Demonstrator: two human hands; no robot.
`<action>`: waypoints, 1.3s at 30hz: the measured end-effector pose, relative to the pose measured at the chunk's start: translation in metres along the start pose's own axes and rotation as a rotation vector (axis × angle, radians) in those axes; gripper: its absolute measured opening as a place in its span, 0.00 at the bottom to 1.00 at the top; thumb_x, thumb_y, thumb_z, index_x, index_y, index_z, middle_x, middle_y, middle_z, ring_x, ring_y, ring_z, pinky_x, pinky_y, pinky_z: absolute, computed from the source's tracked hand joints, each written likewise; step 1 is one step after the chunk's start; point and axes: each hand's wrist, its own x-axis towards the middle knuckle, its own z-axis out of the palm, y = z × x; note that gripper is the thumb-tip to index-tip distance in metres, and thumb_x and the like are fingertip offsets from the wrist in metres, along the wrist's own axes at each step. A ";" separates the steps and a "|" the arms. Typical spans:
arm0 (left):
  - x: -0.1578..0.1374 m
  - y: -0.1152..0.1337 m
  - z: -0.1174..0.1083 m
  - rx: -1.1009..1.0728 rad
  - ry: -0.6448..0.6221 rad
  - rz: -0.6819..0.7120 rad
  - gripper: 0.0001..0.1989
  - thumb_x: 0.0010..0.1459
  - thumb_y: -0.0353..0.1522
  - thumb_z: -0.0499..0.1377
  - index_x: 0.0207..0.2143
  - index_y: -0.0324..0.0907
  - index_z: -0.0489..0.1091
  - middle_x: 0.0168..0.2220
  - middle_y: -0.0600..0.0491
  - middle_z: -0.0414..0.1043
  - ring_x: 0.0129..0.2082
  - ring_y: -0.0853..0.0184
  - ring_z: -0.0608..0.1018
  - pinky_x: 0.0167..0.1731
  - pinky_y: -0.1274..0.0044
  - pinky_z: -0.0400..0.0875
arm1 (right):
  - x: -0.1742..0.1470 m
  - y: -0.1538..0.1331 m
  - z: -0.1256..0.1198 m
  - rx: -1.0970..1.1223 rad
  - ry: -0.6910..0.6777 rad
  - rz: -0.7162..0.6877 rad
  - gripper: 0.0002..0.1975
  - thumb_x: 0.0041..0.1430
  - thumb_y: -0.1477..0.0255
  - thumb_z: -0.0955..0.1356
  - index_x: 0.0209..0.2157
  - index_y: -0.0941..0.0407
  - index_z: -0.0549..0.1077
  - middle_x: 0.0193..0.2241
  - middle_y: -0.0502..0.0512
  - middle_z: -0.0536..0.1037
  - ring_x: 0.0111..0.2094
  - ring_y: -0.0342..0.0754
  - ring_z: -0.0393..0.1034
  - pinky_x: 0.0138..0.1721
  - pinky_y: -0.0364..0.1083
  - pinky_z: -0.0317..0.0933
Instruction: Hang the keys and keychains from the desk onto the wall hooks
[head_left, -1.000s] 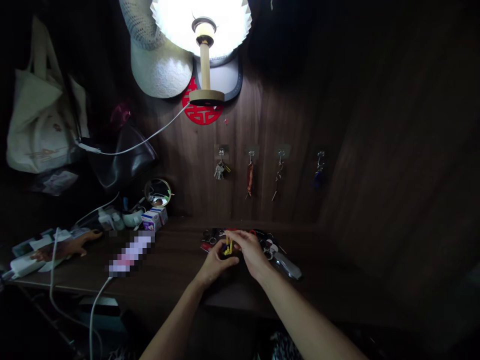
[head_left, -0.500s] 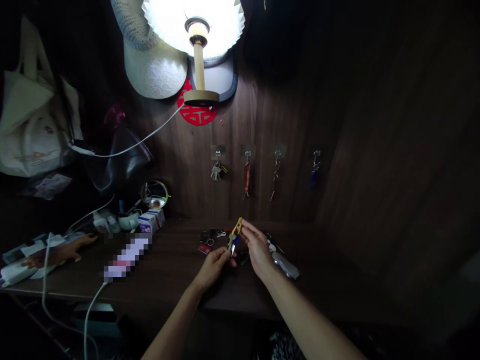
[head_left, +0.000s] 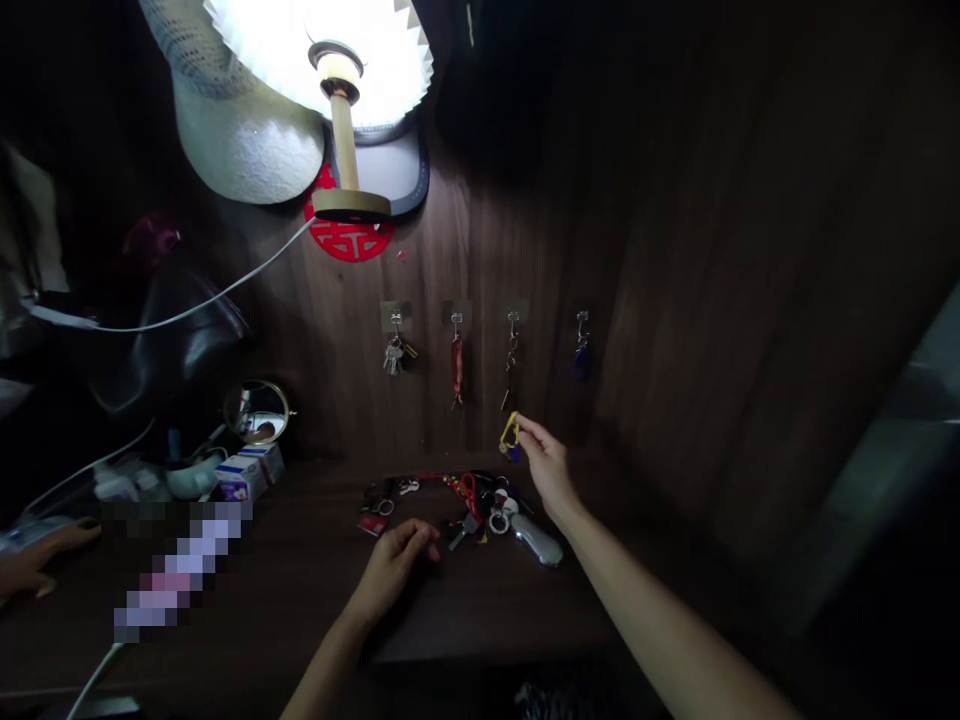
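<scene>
My right hand (head_left: 549,470) is raised over the back of the tabletop, thumb and fingers closed on the top of a yellow carabiner keychain (head_left: 509,428). Keys and a blue piece dangle from the keychain, in front of the wooden wall and below the hooks. My left hand (head_left: 394,565) rests low over the table, its fingers curled in with nothing visible in them. Between the hands lies a pile of key rings: a key (head_left: 465,530), a red cord (head_left: 469,490) and a silver, oblong fob (head_left: 538,542). A small red tag (head_left: 373,524) lies near my left fingers.
Four wall hooks carry a key bunch (head_left: 394,355), a reddish-brown strap (head_left: 457,372), a chained key (head_left: 511,372) and a blue keychain (head_left: 581,360). A lit lamp (head_left: 345,140) stands out above. Boxes (head_left: 247,475), a round mirror (head_left: 257,410) and a power strip's cable (head_left: 94,680) are left.
The keychain has left my left hand; my right hand has carried it up and away toward the wall. My left hand has dropped back left. The camera view has swung right.
</scene>
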 end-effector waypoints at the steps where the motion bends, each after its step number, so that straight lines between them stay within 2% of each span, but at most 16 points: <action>1: 0.000 -0.001 0.000 0.001 -0.003 -0.006 0.20 0.53 0.49 0.53 0.29 0.41 0.71 0.25 0.54 0.73 0.32 0.65 0.73 0.37 0.78 0.63 | 0.008 0.000 -0.006 -0.006 0.030 -0.013 0.19 0.47 0.63 0.67 0.40 0.56 0.75 0.45 0.58 0.76 0.46 0.52 0.68 0.49 0.52 0.59; 5: 0.001 -0.004 0.001 0.017 -0.017 -0.024 0.21 0.53 0.49 0.53 0.30 0.40 0.70 0.25 0.53 0.73 0.31 0.66 0.73 0.35 0.78 0.63 | 0.038 -0.002 -0.030 -0.004 0.143 -0.041 0.19 0.46 0.64 0.67 0.39 0.58 0.75 0.43 0.59 0.76 0.45 0.51 0.69 0.49 0.52 0.59; 10: 0.002 -0.004 0.002 0.043 -0.018 -0.015 0.20 0.53 0.48 0.53 0.27 0.41 0.70 0.26 0.53 0.73 0.34 0.64 0.73 0.38 0.78 0.62 | 0.064 -0.006 -0.049 -0.032 0.226 -0.052 0.17 0.45 0.63 0.67 0.37 0.57 0.76 0.41 0.58 0.77 0.44 0.52 0.70 0.45 0.51 0.63; 15: 0.002 -0.002 0.002 0.061 -0.007 -0.028 0.20 0.54 0.48 0.52 0.25 0.42 0.70 0.28 0.53 0.74 0.35 0.64 0.73 0.38 0.78 0.63 | 0.077 -0.007 -0.049 -0.016 0.235 -0.079 0.17 0.48 0.64 0.66 0.39 0.57 0.76 0.39 0.58 0.78 0.38 0.49 0.73 0.39 0.49 0.66; 22: 0.003 -0.002 0.001 0.046 0.004 -0.035 0.20 0.53 0.48 0.52 0.24 0.42 0.70 0.27 0.53 0.74 0.35 0.64 0.73 0.37 0.78 0.63 | 0.087 -0.011 -0.037 -0.011 0.185 -0.112 0.17 0.49 0.63 0.66 0.39 0.57 0.75 0.38 0.57 0.77 0.31 0.45 0.73 0.35 0.47 0.66; 28: 0.003 -0.002 0.002 0.036 0.002 -0.037 0.20 0.53 0.48 0.53 0.24 0.42 0.70 0.26 0.53 0.73 0.34 0.64 0.73 0.37 0.78 0.63 | 0.094 -0.025 -0.009 -0.032 0.059 -0.124 0.15 0.50 0.65 0.65 0.38 0.56 0.75 0.36 0.55 0.77 0.28 0.43 0.73 0.31 0.45 0.66; 35: 0.006 -0.007 0.002 0.030 0.016 -0.047 0.20 0.53 0.49 0.52 0.26 0.42 0.70 0.26 0.53 0.73 0.33 0.64 0.73 0.37 0.78 0.63 | 0.110 -0.040 0.055 -0.036 -0.147 -0.167 0.14 0.51 0.69 0.64 0.39 0.56 0.75 0.35 0.53 0.77 0.26 0.42 0.71 0.31 0.44 0.66; 39: 0.007 -0.009 0.002 0.007 0.030 -0.049 0.20 0.53 0.48 0.53 0.26 0.41 0.71 0.25 0.53 0.73 0.32 0.65 0.73 0.36 0.79 0.63 | 0.121 -0.046 0.086 -0.069 -0.173 -0.159 0.14 0.51 0.74 0.63 0.39 0.55 0.74 0.36 0.52 0.77 0.26 0.42 0.72 0.31 0.44 0.66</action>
